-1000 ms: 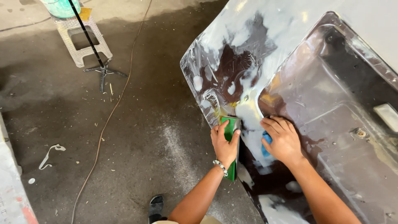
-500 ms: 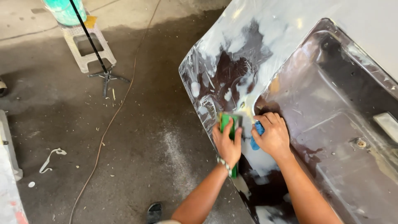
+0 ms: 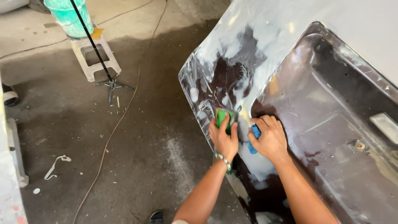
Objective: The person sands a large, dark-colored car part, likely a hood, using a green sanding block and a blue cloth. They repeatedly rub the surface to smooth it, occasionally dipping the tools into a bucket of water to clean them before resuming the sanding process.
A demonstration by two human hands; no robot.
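My left hand [image 3: 224, 139] wraps a green sanding block [image 3: 223, 118], its long axis running from six to twelve o'clock, pressed flat on the car body panel [image 3: 265, 58]. Just beside it at three o'clock, my right hand [image 3: 268, 139] clutches a blue pad [image 3: 254, 137] against the same patch. Far off at ten o'clock stand a plastic stool [image 3: 93, 58] and green bucket [image 3: 68, 16].
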